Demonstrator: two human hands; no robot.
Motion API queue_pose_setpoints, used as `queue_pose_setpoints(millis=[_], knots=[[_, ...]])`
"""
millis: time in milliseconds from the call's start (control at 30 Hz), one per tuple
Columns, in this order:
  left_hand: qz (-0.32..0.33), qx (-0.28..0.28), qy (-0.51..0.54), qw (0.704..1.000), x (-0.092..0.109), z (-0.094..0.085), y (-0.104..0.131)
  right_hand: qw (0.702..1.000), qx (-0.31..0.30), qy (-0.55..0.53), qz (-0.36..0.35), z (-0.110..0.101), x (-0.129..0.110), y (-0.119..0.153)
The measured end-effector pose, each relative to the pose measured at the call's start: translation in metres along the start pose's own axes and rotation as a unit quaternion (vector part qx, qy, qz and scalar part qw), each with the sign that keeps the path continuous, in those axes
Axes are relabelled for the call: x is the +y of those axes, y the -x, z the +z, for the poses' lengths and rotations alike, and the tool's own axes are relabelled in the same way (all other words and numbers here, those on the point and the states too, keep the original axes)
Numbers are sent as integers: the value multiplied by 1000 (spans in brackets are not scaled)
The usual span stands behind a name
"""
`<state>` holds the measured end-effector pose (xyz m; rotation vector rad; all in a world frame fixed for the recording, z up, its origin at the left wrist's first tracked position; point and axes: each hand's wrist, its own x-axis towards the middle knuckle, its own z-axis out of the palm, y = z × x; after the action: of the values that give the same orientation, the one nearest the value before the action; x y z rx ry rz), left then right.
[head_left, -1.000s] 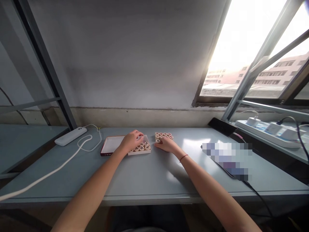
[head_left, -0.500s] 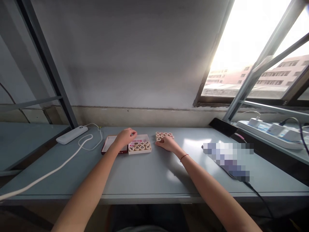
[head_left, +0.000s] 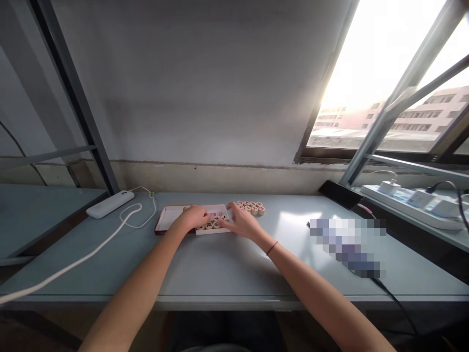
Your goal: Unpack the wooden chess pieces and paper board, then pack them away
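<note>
A white box (head_left: 213, 231) on the desk holds several round chess pieces (head_left: 217, 225) with black characters. To its left lies a red-edged tray (head_left: 166, 218) with a white inside. My left hand (head_left: 193, 217) reaches over the box's left part, its fingertips down at the pieces; what they hold, if anything, is hidden. At the box's right edge is my right hand (head_left: 240, 221), thumb and fingers apart, nothing seen between them. Behind it, pieces with red characters (head_left: 252, 208) stand grouped on the desk.
A white power bank (head_left: 110, 204) with a white cable lies at the left. On the right are a blurred item (head_left: 346, 247) with a black cord, a black object (head_left: 340, 194) and a white power strip (head_left: 410, 205). The wall stands behind the desk (head_left: 220, 269).
My right hand has moved left from the red-character pieces to the box, and its fingers have spread. My left hand has lowered onto the pieces in the box.
</note>
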<state>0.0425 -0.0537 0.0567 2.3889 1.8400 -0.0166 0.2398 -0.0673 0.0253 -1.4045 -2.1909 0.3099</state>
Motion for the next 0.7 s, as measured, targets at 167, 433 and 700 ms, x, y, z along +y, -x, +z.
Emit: queue_pose_setpoints(millis=[167, 433, 700], knots=[[-2, -11, 5, 1000, 4, 1, 1, 999, -35, 37, -2, 13, -14, 8], [-13, -24, 40, 999, 6, -10, 9, 999, -38, 17, 17, 15, -14, 9], [60, 105, 195, 973, 2, -6, 4, 995, 55, -61, -47, 10, -7, 4]])
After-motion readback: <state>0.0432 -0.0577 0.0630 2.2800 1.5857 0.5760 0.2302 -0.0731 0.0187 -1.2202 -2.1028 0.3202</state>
